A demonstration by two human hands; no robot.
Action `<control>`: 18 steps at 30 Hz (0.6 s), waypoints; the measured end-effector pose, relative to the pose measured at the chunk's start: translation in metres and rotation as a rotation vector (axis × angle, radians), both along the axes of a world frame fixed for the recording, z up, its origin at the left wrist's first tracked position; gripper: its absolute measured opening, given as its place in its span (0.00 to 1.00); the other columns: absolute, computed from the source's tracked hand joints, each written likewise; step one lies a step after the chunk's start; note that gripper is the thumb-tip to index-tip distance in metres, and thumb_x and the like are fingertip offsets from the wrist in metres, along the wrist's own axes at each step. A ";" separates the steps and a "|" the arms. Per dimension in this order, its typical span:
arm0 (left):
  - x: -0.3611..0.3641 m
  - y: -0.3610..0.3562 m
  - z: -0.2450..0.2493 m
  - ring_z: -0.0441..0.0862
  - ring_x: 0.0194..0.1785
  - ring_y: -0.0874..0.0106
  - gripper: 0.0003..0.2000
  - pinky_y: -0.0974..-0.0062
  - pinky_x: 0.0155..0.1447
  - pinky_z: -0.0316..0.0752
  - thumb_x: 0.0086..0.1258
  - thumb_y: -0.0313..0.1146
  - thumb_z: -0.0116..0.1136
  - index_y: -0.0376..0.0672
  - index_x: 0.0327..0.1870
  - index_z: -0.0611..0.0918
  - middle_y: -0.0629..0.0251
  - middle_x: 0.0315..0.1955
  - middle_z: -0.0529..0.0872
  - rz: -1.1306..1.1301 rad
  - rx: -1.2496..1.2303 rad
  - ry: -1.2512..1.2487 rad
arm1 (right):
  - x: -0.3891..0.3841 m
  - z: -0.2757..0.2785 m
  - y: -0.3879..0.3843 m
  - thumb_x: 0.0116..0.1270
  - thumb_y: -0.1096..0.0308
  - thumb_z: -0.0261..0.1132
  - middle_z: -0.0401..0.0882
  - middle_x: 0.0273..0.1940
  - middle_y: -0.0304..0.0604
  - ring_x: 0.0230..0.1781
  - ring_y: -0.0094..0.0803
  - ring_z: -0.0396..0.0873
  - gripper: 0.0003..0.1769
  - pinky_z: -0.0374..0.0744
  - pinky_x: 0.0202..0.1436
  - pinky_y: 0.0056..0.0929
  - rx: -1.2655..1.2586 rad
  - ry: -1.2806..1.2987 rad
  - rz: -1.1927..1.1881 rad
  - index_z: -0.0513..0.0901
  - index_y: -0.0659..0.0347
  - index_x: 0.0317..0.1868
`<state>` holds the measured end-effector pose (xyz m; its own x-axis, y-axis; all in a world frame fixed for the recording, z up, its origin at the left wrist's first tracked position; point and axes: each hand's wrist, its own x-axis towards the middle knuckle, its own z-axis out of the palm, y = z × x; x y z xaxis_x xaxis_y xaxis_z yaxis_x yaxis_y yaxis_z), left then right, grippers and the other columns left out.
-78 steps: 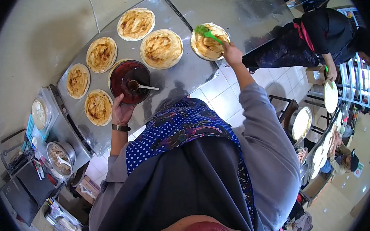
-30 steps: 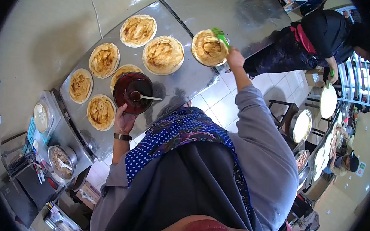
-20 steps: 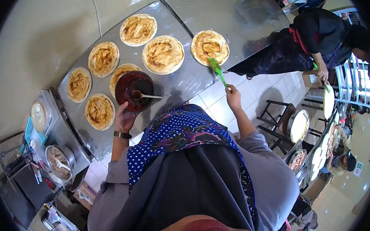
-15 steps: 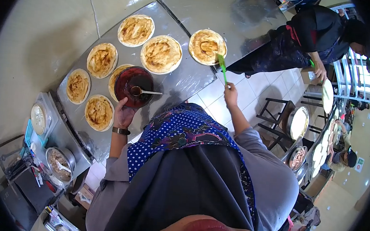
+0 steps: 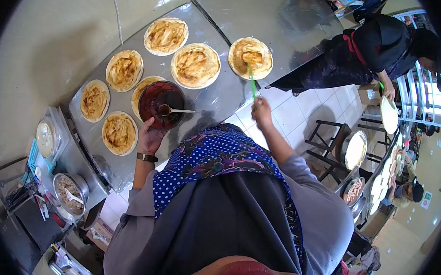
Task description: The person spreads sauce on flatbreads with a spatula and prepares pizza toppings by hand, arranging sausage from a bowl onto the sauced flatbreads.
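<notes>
My left hand (image 5: 151, 137) is closed on the near rim of a dark red bowl (image 5: 150, 99), with a ladle (image 5: 179, 111) resting in the sauce. The bowl overlaps one flat round dough (image 5: 143, 87), hiding part of it. My right hand (image 5: 261, 111) is wrapped round the handle of a green pastry brush (image 5: 253, 82). The brush tip touches a sauce-streaked dough round (image 5: 262, 58) at the right, which lies by the seam between two tables. Other coated dough rounds (image 5: 196, 66) lie to the left on the metal table (image 5: 214, 98).
A co-worker (image 5: 375, 46) stands at the right holding a pale dough sheet (image 5: 389, 114). Black stools (image 5: 327, 141) stand on the tiled floor. At the lower left are a pot of filling (image 5: 71, 191) and a lidded white tub (image 5: 45, 138).
My right hand and the brush have moved left, and the brush tip has gone from the dough's right edge towards its middle. My left hand still holds the bowl.
</notes>
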<state>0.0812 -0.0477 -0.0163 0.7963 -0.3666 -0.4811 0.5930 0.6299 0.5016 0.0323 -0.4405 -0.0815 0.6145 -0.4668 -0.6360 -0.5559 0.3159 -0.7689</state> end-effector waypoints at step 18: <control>-0.011 0.006 -0.001 0.72 0.63 0.63 0.25 0.58 0.64 0.68 0.67 0.36 0.57 0.45 0.65 0.67 0.64 0.61 0.74 0.074 -0.078 -0.015 | 0.093 -0.032 -0.054 0.63 0.60 0.60 0.81 0.39 0.62 0.44 0.56 0.80 0.19 0.77 0.49 0.43 -0.593 0.045 0.536 0.79 0.60 0.51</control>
